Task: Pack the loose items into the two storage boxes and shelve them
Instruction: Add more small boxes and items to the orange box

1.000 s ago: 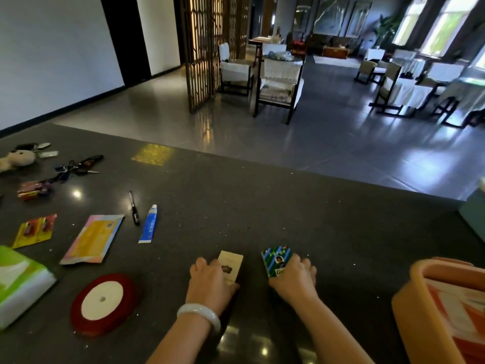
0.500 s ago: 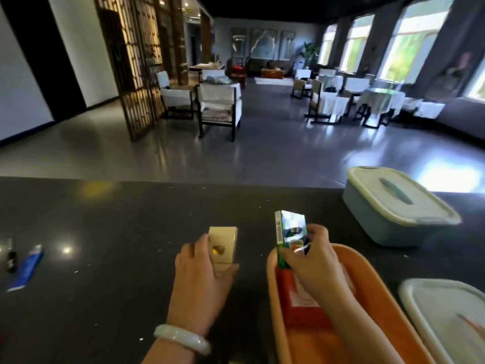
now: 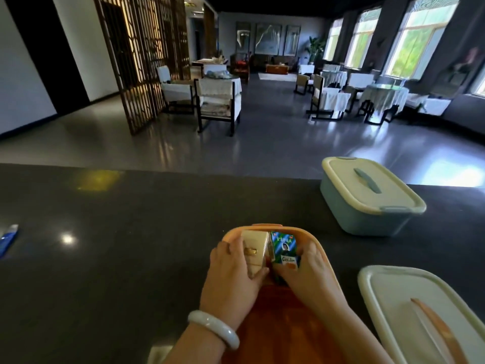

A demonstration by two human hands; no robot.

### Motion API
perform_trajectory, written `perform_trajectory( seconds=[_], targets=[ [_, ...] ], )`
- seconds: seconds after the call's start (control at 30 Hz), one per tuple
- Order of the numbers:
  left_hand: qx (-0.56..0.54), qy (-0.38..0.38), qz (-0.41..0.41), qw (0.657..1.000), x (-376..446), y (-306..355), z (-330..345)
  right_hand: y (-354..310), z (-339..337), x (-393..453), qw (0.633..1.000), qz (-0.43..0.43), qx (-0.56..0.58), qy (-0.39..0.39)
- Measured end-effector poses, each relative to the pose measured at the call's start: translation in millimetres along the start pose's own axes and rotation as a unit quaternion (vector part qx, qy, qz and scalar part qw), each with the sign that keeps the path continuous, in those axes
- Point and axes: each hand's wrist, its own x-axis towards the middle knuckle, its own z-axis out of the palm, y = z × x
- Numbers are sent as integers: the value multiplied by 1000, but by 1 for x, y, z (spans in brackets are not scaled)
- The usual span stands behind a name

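An open orange storage box (image 3: 325, 258) sits on the dark counter right in front of me. My left hand (image 3: 233, 279), with a pale bangle on the wrist, grips a small cream box (image 3: 254, 248) over the far end of the orange box. Beside it, my right hand (image 3: 309, 274) holds a small green-and-blue box (image 3: 284, 248). Both small boxes are side by side inside the orange box's far end. A blue storage box (image 3: 359, 219) with a cream lid shut on it stands at the back right.
A loose cream lid (image 3: 409, 308) with an orange handle lies at the right front. A blue tube (image 3: 8, 239) lies at the counter's left edge of view. Beyond the counter (image 3: 131, 245) is a hall with chairs and covered tables.
Both hands carried the small boxes from the counter to the right and lowered them into the orange box. My view turned right, so the other loose items left the frame.
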Motion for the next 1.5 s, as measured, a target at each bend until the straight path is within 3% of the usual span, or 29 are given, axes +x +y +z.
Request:
perform_trajectory(
  seconds=[0.33, 0.47, 0.57, 0.8, 1.0, 1.5],
  targets=[
    [74, 8, -38, 997, 5, 11, 9, 16, -2, 1, 994, -55, -77, -48],
    [77, -2, -29, 997, 4, 12, 9, 19, -16, 11, 963, -167, -155, -146],
    [83, -9, -25, 996, 4, 13, 9, 19, -18, 19, 943, -193, -192, -191],
    [95, -30, -37, 994, 7, 15, 15, 33, -15, 27, 948, -210, -206, -119],
    [110, -35, -44, 992, 11, 15, 23, 48, -23, 35, 922, -288, -254, -52],
    [103, -86, -65, 989, 20, 13, 32, 68, -14, 39, 941, -278, -190, -38]
  ],
)
